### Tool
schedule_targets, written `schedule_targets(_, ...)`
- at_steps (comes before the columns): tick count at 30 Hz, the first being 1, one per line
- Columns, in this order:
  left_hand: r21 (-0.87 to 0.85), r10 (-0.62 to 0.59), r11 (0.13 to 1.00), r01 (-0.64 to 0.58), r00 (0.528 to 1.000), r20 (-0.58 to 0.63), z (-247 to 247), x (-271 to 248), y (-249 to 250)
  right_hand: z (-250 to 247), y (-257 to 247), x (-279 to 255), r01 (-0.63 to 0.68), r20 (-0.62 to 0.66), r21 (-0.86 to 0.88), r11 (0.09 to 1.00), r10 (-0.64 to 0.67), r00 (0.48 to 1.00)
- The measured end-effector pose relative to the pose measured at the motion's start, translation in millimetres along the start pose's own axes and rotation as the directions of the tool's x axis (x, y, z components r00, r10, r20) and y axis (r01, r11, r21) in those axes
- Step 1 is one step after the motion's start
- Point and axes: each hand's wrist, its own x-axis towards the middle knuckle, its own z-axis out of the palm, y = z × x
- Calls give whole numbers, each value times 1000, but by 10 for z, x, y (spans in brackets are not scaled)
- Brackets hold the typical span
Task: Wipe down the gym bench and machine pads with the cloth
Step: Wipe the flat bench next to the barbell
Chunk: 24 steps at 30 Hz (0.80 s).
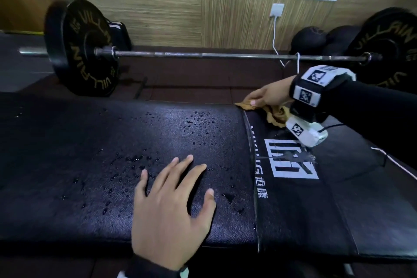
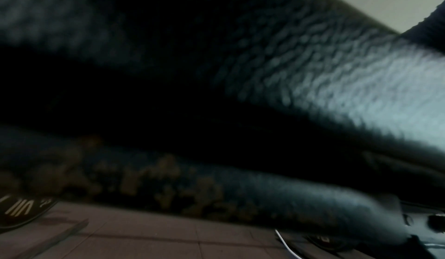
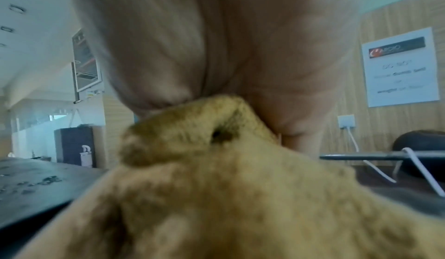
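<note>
The left hand [image 1: 173, 207] lies nearest, fingers spread flat on the wet bench pad [image 1: 90, 153]. The cloth [image 1: 276, 114] sits bunched at the pad's far edge, to the right, clamped in the right hand [image 1: 266, 95], thumb pinching it. The droplets [image 1: 140, 160] lie leftward of that hand along the pad's long axis; the stroke probably runs that way. Beyond, a barbell [image 1: 203, 54] on the floor
</note>
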Motion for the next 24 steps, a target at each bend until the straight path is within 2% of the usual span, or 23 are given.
schedule_targets(3,-8,2,1000,-2,1000,-3,-5,9,11,5,157,-82,-75,14,38,996,75,997)
schedule_targets(6,-3,0,1000,0,1000,0,-10,7,22,13,38,-67,-67,14,46,997,66,998)
schedule_targets(11,-4,1,1000,-1,1000,6,-21,2,19,107,-539,89,116,-4,-119,986,-117,993)
schedule_targets(13,-12,1,1000,-1,1000,-1,-23,-3,18,172,-653,87,182,18,-229,956,-183,983)
schedule_targets(15,-13,5,1000,-5,1000,-6,-16,-8,17,264,-650,-37,287,81,-219,933,-276,958)
schedule_targets(18,-12,3,1000,-3,1000,-12,-14,-11,19,485,-491,-342,456,166,-203,866,-429,888)
schedule_targets(21,-9,6,1000,-6,1000,-11,-9,-7,19,650,-135,-608,557,176,-152,817,-532,828)
schedule_targets(22,-10,7,1000,-7,1000,-14,-9,-11,18,643,27,-681,558,173,-120,821,-536,826)
schedule_targets(24,-14,5,1000,-5,1000,-19,-13,-9,22,566,363,-773,484,168,-89,871,-466,869)
